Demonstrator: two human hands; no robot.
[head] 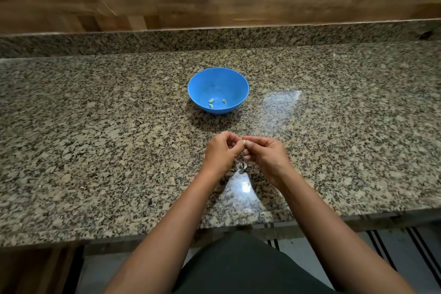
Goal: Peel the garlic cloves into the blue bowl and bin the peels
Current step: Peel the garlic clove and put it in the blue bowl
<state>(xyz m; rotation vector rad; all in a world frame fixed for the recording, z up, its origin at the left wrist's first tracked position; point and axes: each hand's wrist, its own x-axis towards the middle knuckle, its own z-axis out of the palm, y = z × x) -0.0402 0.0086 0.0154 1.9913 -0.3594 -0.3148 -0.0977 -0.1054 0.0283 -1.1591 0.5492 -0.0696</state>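
Both the left hand (220,150) and right hand (262,154) pinch one garlic clove (244,142) at six o'clock from the blue bowl (218,89); small, light, firm, probably slippery, best held by its ends.

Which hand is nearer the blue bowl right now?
Left, narrowly. The left hand lies straight toward the person from the blue bowl; the right hand lies beside it, offset further right.
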